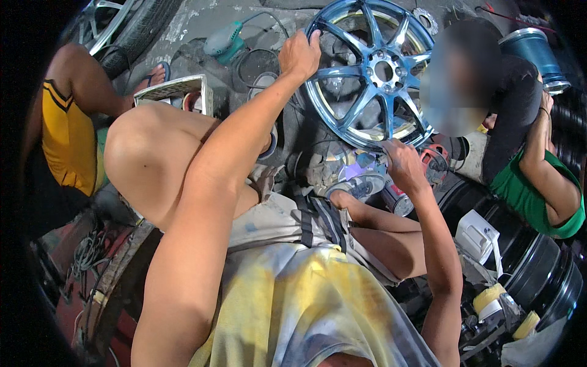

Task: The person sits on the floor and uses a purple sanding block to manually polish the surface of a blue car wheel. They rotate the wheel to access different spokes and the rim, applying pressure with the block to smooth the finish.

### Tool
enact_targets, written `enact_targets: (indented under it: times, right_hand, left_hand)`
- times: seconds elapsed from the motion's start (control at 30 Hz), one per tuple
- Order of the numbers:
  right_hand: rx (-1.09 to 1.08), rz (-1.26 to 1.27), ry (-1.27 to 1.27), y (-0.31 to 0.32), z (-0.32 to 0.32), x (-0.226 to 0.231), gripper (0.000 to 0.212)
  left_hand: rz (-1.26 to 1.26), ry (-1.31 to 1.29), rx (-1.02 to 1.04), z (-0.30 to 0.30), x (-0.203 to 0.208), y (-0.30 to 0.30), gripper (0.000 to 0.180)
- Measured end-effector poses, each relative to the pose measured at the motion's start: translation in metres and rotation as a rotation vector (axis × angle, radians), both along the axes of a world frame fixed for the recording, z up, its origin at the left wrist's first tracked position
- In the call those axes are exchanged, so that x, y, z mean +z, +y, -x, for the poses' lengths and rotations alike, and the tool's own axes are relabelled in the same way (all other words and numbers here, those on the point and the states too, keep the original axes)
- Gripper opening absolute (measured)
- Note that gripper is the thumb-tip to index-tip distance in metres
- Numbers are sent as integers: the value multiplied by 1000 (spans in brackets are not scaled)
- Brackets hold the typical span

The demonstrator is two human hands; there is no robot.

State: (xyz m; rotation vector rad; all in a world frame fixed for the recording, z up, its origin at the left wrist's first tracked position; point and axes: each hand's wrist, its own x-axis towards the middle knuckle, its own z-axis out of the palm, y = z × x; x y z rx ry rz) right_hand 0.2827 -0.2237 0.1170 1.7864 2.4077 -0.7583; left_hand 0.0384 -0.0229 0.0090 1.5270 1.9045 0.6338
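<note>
A shiny blue multi-spoke car wheel rim (367, 38) stands in front of me, its face toward me. My left hand (299, 56) is closed around the rim's left edge, thumb up. At the lower edge of the wheel, my right hand (405, 164) is closed on the lip; its fingertips are partly hidden. Just left of the wheel, a teal and grey corded power tool (224, 43) lies on the floor. Below my right hand stands a paint can (398, 200), next to my sandalled foot (361, 185).
A co-worker in green (541, 183) sits close on the right, near another blue rim (535, 55). Another person's leg in yellow shorts (67, 131) is at left. A white crate (205, 92), a red tool (433, 160), black rims (526, 257) and a white plastic container (477, 235) surround me.
</note>
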Motion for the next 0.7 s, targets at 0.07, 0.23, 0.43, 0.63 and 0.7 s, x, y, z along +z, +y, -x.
enact_targets:
  times: [0.07, 0.23, 0.43, 0.63, 0.7]
  right_hand:
    - [12, 36, -66, 2, 1, -11, 16]
    - [-85, 83, 65, 14, 37, -41, 15]
    - [-86, -1, 174, 3, 21, -27, 25]
    - [-132, 66, 300, 15, 38, -27, 24]
    - [-164, 104, 302, 14, 34, -19, 24]
  left_hand:
    - [-8, 18, 0, 2, -3, -2, 49]
    - [-32, 11, -26, -2, 0, 4, 49]
    - [-28, 19, -10, 2, -6, 1, 50]
    - [-32, 4, 6, 1, -5, 3, 50]
    - [-36, -1, 10, 0, -5, 1, 50]
